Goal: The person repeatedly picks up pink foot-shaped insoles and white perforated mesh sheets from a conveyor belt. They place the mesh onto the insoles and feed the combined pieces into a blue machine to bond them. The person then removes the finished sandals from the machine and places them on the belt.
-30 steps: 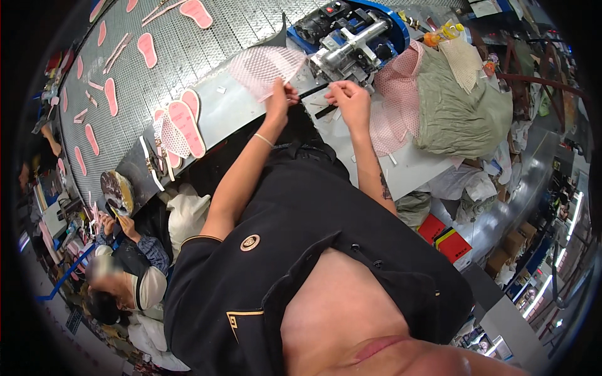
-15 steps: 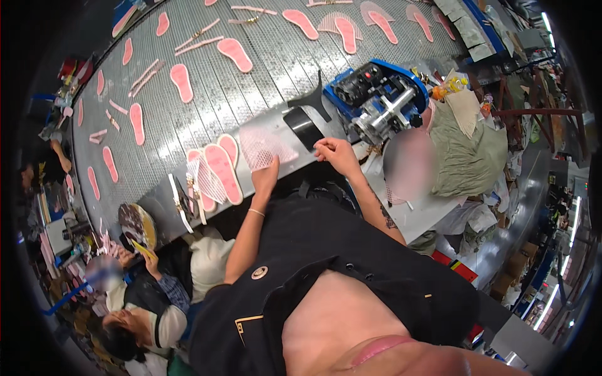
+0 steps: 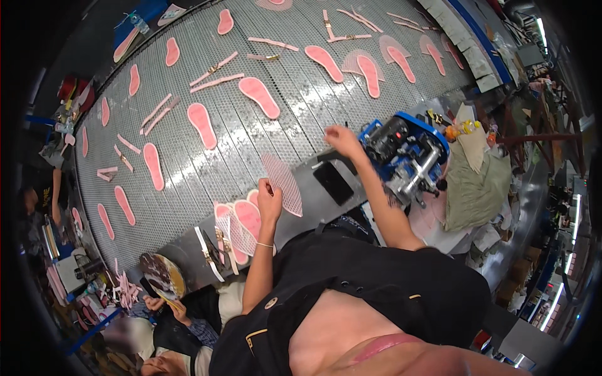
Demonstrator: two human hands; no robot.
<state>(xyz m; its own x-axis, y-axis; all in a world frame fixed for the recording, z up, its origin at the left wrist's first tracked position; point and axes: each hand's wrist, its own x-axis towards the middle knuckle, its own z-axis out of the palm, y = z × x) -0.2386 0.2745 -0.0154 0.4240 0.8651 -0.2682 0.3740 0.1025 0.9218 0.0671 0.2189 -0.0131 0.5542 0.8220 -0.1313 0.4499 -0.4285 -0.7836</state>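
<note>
My left hand (image 3: 269,202) grips a pale pink mesh shoe piece (image 3: 285,188) by its near edge, holding it up over the metal ledge. My right hand (image 3: 343,141) is raised beside the blue machine, above the near side of the belt. Its fingers are curled in, and whatever may be between them cannot be made out. Just left of my left hand lies a small pile of pink insoles (image 3: 247,216), with another mesh piece (image 3: 237,237) on top. Straps with buckles (image 3: 221,246) lie beside the pile. A black phone-like slab (image 3: 333,182) rests on the ledge between my arms.
A slatted metal conveyor belt (image 3: 175,203) carries several pink insoles (image 3: 202,126), straps (image 3: 214,69) and mesh pieces. The blue machine (image 3: 407,153) stands at the right, with olive cloth (image 3: 476,194) beyond it. A co-worker (image 3: 188,335) sits at the lower left, near a round stool (image 3: 162,276).
My right hand has moved up and forward, from the ledge to over the belt. The mesh piece in my left hand has turned more edge-on. The whole view has shifted.
</note>
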